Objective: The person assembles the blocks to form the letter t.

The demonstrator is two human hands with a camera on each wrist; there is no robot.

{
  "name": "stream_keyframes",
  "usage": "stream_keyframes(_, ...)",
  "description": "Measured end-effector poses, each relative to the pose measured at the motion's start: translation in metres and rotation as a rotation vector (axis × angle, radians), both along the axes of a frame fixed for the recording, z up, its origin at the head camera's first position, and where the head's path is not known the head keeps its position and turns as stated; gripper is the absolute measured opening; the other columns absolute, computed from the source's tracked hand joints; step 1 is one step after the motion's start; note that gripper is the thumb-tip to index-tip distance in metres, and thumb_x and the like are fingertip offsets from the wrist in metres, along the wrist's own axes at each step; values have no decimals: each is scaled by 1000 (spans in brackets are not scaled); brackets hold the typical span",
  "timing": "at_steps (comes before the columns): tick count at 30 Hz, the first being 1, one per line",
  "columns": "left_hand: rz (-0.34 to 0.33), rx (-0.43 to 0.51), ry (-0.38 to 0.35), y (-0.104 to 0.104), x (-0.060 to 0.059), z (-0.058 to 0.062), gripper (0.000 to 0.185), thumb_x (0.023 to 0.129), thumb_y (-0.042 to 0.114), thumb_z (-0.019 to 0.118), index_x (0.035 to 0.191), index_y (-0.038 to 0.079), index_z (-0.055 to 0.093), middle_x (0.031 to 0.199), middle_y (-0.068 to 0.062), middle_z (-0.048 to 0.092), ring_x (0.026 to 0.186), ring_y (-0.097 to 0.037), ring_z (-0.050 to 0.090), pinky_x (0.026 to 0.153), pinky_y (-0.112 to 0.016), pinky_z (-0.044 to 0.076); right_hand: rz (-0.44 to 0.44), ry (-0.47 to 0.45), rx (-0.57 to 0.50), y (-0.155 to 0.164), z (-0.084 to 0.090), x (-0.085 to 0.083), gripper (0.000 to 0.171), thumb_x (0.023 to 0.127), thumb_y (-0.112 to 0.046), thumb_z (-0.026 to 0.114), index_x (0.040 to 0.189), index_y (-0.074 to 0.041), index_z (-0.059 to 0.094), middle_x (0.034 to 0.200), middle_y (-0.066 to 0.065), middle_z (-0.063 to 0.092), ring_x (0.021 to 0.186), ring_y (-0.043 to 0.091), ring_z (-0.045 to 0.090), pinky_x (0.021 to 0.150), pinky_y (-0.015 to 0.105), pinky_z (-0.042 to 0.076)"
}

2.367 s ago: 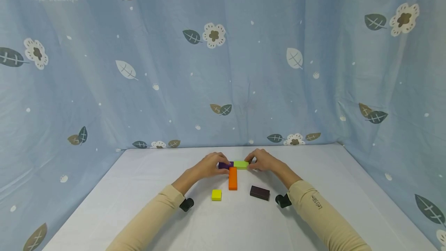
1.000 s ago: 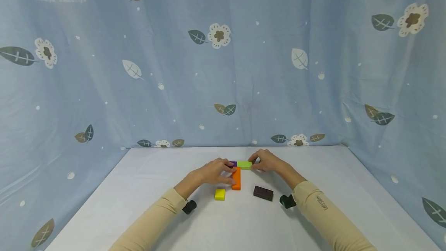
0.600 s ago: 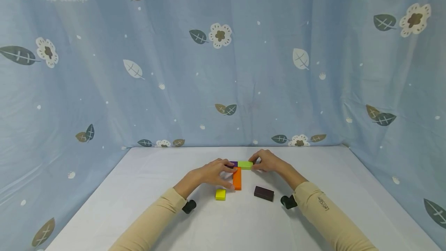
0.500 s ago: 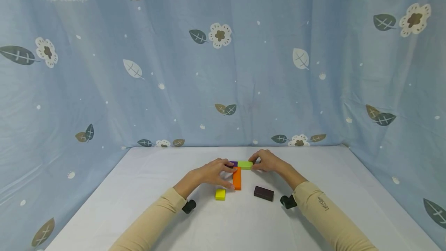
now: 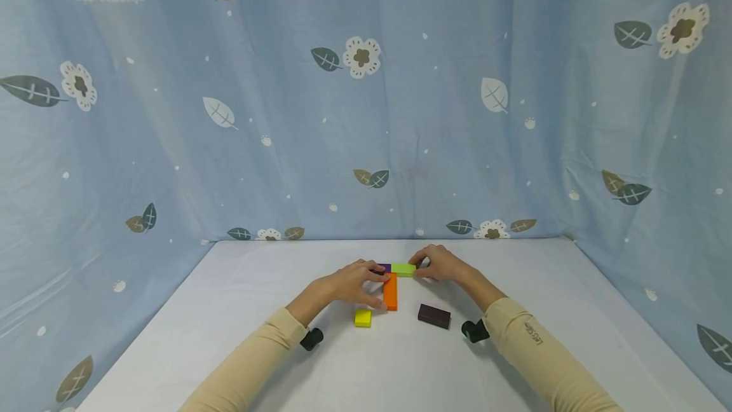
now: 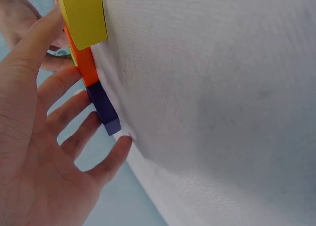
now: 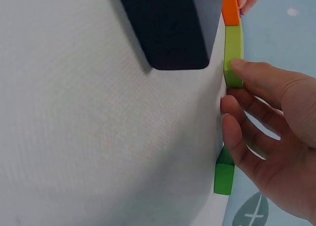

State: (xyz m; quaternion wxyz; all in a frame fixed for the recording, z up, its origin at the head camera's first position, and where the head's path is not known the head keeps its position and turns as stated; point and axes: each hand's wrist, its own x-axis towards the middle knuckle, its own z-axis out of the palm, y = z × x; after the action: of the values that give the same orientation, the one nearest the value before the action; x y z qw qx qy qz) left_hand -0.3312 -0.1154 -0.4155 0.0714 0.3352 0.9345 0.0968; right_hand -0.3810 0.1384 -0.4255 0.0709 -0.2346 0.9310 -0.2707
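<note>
In the head view, a purple block [image 5: 386, 268] and a lime-green block [image 5: 403, 270] lie end to end, and an orange block [image 5: 390, 292] runs from their join toward me. My left hand [image 5: 351, 283] spreads over the purple and orange blocks, thumb at the orange one's near end. In the left wrist view its fingers stretch along the side of the purple block [image 6: 103, 107]. My right hand [image 5: 439, 264] pinches the outer end of the lime block, thumb on its face in the right wrist view. A green block [image 7: 224, 179] stands beyond those fingers.
A yellow block [image 5: 363, 318] lies just left of the orange block's near end. To the right rests a dark brown block [image 5: 434, 316], set at a slant. White cloth covers the table [image 5: 389, 374], and a blue patterned curtain [image 5: 400, 113] hangs behind it.
My left hand has come nearer from the purple block; its thumb slid down along the orange block to the near end. The right hand keeps its place. The view has shifted slightly.
</note>
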Motion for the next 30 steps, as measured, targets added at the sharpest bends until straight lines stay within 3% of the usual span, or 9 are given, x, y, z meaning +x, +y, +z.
stream_keyframes(8,-29,2,16,-1,-2,-2,72,71,66,59,132,30,47,140,2,41,123,-18,38,101,-44,38,28,2,-34,2,-1,-1,29,79,-17,69,108,-13,67,97,4,68,72,14,59,54,24,49)
stream_keyframes(24,-4,-7,-6,-1,-2,-3,72,70,68,58,132,33,46,141,3,39,126,-18,36,104,-44,36,62,-4,-28,11,10,1,37,82,-24,67,114,-7,63,104,9,66,79,16,60,54,23,50)
stream_keyframes(30,5,-15,-2,-1,-2,-3,73,69,70,57,132,34,45,142,6,38,126,-17,35,104,-43,36,96,35,-80,24,23,1,35,85,-23,64,115,-6,62,110,15,64,87,22,61,66,26,52)
